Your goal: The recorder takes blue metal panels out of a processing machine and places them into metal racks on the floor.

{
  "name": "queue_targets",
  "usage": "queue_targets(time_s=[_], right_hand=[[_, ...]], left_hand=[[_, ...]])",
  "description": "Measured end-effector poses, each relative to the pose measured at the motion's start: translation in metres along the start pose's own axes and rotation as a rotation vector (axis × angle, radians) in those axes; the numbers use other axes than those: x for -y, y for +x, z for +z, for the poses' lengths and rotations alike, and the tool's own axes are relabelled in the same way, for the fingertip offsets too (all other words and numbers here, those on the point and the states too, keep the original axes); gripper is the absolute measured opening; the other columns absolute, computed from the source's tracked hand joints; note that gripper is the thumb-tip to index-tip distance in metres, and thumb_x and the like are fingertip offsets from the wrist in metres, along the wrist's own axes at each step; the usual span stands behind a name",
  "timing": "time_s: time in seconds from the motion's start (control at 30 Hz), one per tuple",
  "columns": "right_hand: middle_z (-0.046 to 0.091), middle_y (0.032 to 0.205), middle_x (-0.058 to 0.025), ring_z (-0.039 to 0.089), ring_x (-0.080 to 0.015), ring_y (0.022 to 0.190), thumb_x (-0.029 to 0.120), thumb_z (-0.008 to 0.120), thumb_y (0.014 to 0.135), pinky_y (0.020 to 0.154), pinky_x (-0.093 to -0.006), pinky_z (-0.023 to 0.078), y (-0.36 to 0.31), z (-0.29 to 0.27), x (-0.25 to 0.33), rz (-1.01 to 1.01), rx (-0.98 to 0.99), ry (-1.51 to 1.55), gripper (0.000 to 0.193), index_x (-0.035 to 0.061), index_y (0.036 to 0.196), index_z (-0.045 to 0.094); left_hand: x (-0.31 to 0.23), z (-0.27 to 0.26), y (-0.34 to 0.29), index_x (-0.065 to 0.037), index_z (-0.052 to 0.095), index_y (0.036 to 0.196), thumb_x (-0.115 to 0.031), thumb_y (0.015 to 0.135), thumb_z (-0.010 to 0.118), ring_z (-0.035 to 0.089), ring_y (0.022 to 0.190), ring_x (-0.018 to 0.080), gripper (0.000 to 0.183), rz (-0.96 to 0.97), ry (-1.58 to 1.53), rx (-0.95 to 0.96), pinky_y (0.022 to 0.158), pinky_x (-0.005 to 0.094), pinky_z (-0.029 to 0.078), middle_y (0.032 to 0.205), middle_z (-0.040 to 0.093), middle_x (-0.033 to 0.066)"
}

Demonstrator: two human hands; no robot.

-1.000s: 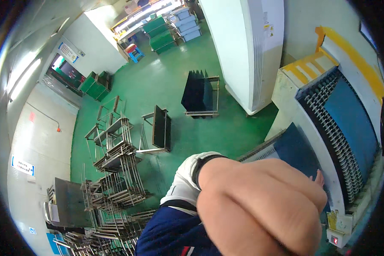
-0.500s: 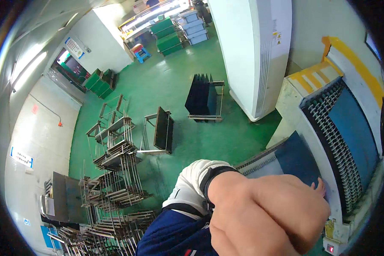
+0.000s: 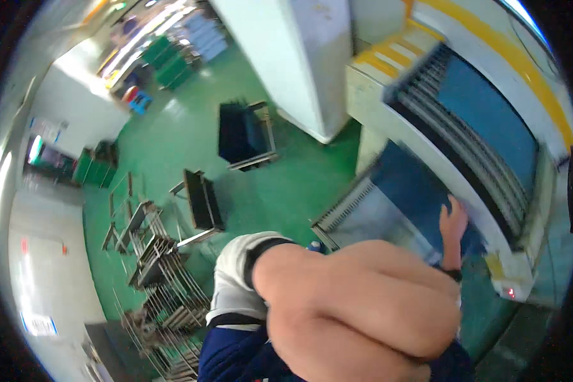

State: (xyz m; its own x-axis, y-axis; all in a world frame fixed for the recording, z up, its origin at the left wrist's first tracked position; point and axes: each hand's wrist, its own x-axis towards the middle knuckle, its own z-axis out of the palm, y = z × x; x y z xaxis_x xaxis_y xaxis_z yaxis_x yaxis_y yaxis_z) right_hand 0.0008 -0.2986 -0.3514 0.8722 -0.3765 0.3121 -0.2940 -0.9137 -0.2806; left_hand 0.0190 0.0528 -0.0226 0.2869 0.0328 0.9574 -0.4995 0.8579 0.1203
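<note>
My right hand (image 3: 453, 219) lies against a dark blue flat panel (image 3: 406, 178), near the machine's side. Its fingers look stretched out, with a little space between them. The panel slants over a lower roller bed (image 3: 356, 204), and a pale glassy area shows beside it. Bare skin of my left arm and hand (image 3: 363, 305) fills the lower middle, very close and rounded. A black cuff and white sleeve (image 3: 242, 274) lead into it. Folds show in the skin, but the fingers cannot be told apart.
Above the panel, the cream machine (image 3: 375, 70) carries a blue sheet (image 3: 490, 108) beside rows of rollers (image 3: 465, 140). A rack of dark panels (image 3: 239, 137) stands on the green floor. Metal frames (image 3: 159, 274) pile up at left. A tall white cabinet (image 3: 286, 63) stands behind.
The view has swung right, so the machine and racks sit further left. More of my right hand and wrist now shows on the panel; earlier only its fingertips were visible.
</note>
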Motion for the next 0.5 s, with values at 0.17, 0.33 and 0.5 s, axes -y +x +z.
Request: queue_targets(time_s=[0.17,0.33,0.5], right_hand=[[0.063,0.109,-0.0144,0.056,-0.0348,0.104,0.019,0.066,0.082,0.089,-0.0458,0.044,0.001,-0.003,-0.004,0.093,-0.013,0.014,0.034,0.0095,0.114,0.060],[0.064,0.105,-0.0124,0.057,-0.0343,0.102,0.021,0.067,0.082,0.088,-0.0459,0.044,0.011,0.005,-0.014,0.016,0.020,0.057,0.033,0.0094,0.112,0.061],[0.064,0.102,-0.0128,0.059,-0.0357,0.095,0.018,0.069,0.081,0.083,-0.0447,0.047,0.017,-0.013,-0.002,0.020,0.061,0.062,0.028,0.0071,0.105,0.062]], left_hand=[[0.036,0.001,-0.007,0.005,0.069,0.077,-0.005,0.078,0.072,0.053,0.049,0.0237,0.010,-0.131,-0.107,0.229,0.041,0.0330,0.042,0.088,0.060,0.0218],[0.032,0.016,-0.002,0.000,0.061,0.074,-0.006,0.083,0.059,0.050,0.047,0.0226,0.010,-0.345,0.014,0.016,0.039,0.0324,0.039,0.079,0.060,0.0207],[0.037,0.040,-0.007,0.002,0.072,0.070,-0.002,0.067,0.074,0.052,0.048,0.0196,0.005,0.025,0.359,-0.271,0.038,0.0291,0.041,0.087,0.066,0.0205]])
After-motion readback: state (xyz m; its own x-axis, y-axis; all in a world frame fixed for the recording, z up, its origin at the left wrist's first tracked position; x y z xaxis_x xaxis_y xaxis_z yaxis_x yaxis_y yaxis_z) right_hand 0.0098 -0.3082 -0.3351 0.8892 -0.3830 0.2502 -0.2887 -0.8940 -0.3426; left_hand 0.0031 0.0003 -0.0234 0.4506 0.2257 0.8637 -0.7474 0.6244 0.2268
